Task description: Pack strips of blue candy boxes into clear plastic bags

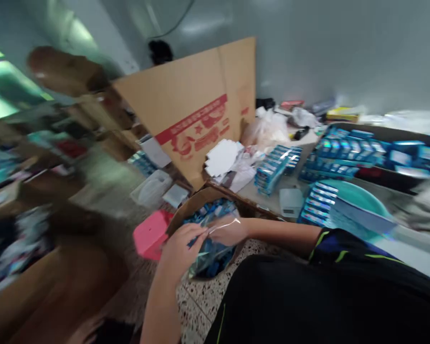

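A clear plastic bag (pixel 215 248) hangs between my hands over a cardboard box (pixel 200 195) of small blue packets (pixel 211 210). My left hand (pixel 181 246) pinches the bag's edge, thumb and fingers brought together. Behind the clear film is my right hand (pixel 227 231), its fingers closed near my left fingertips and partly covered by the plastic. Whether it also holds a small item cannot be made out.
A pink container (pixel 151 235) stands left of the box. A tall cardboard sheet (pixel 200 105) rises behind. On the right are wrapped blue boxes (pixel 272 169), a small scale (pixel 291 202), a teal basin (pixel 365 198) and a dark tray (pixel 397 134). Cartons lie far left, blurred.
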Demonstrator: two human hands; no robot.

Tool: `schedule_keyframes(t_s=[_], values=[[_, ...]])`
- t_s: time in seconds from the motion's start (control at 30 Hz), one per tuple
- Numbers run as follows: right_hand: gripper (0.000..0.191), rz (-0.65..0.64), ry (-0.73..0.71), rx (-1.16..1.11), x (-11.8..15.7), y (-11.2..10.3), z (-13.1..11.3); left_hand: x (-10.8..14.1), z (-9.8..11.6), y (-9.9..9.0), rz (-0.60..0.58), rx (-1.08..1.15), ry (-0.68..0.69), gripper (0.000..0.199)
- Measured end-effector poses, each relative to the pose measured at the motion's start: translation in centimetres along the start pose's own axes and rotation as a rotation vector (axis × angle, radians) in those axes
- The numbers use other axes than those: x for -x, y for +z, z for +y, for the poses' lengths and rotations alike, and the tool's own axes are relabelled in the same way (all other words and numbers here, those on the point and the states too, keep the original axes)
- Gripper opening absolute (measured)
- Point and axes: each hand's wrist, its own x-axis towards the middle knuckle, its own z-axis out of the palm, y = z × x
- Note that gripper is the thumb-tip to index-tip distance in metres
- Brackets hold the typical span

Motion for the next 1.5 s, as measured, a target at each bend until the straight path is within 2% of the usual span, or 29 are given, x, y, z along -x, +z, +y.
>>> schedule_keyframes(t_s=[0.17,0.27,0.33,0.47,0.57,0.63,0.67,0.73,0.77,0.8,0.83,0.87,0.93,1.0,1.03,1.1,1.17,1.23,1.37,1.5], values=[[0.025,0.214,0.084,-0.238,5.8,-0.5,1.6,-5.1,-0.9,3.6,-0.060,0.129,0.222,0.033],[0.023,0.321,0.238,-0.293,9.3,-0.4,2.3,-8.8,-0.1,6.3,-0.133,0.236,0.437,0.023],[0.018,0.411,0.345,-0.357,11.4,-0.4,2.2,-10.5,1.0,7.8,-0.199,0.293,0.530,0.021],[0.012,0.545,0.512,-0.507,14.8,-0.7,1.2,-12.6,3.0,10.1,-0.296,0.352,0.615,0.023],[0.017,0.679,0.592,-0.581,17.7,-1.1,0.4,-13.8,3.3,11.5,-0.306,0.406,0.636,0.020],[0.020,0.921,0.581,-0.609,20.7,-0.8,-0.2,-14.6,2.7,12.0,-0.279,0.425,0.604,0.020],[0.019,1.121,0.606,-0.636,22.6,-0.3,-0.6,-15.0,2.3,12.1,-0.259,0.431,0.578,0.020],[0.015,1.622,0.764,-0.742,26.6,1.6,-1.3,-15.7,1.5,11.7,-0.230,0.426,0.533,0.021],[0.018,1.927,0.895,-0.850,28.5,2.9,-1.6,-15.9,1.1,11.4,-0.213,0.412,0.514,0.022],[0.024,2.064,0.982,-0.903,30.2,4.5,-1.8,-16.2,0.8,10.9,-0.195,0.394,0.497,0.023],[0.032,2.116,1.042,-0.979,31.6,6.1,-1.8,-16.4,0.6,10.3,-0.182,0.375,0.489,0.023],[0.040,2.122,1.088,-1.079,32.6,7.8,-1.7,-16.7,0.4,9.7,-0.171,0.355,0.488,0.023],[0.053,2.043,1.137,-1.304,33.3,10.5,-0.8,-17.3,0.2,8.6,-0.162,0.317,0.488,0.022],[0.063,1.930,1.090,-1.542,32.8,12.2,0.8,-17.8,0.2,7.7,-0.166,0.276,0.476,0.023],[0.067,1.889,1.017,-1.647,32.3,12.6,1.8,-18.1,0.2,7.3,-0.168,0.259,0.461,0.024],[0.073,1.886,0.754,-1.830,31.1,12.6,3.9,-18.5,0.5,6.6,-0.157,0.243,0.447,0.024],[0.072,1.953,0.435,-1.946,30.4,12.2,5.7,-18.7,1.1,6.1,-0.140,0.242,0.449,0.021],[0.065,2.010,0.208,-2.003,30.2,11.8,6.6,-18.7,1.8,5.7,-0.161,0.237,0.404,0.019],[0.055,1.990,0.141,-2.062,30.9,12.2,5.7,-18.0,2.8,5.2,-0.243,0.190,0.250,0.023],[0.061,1.910,0.236,-2.121,32.1,14.2,1.7,-17.4,2.3,5.5,-0.225,0.150,0.238,0.021]])
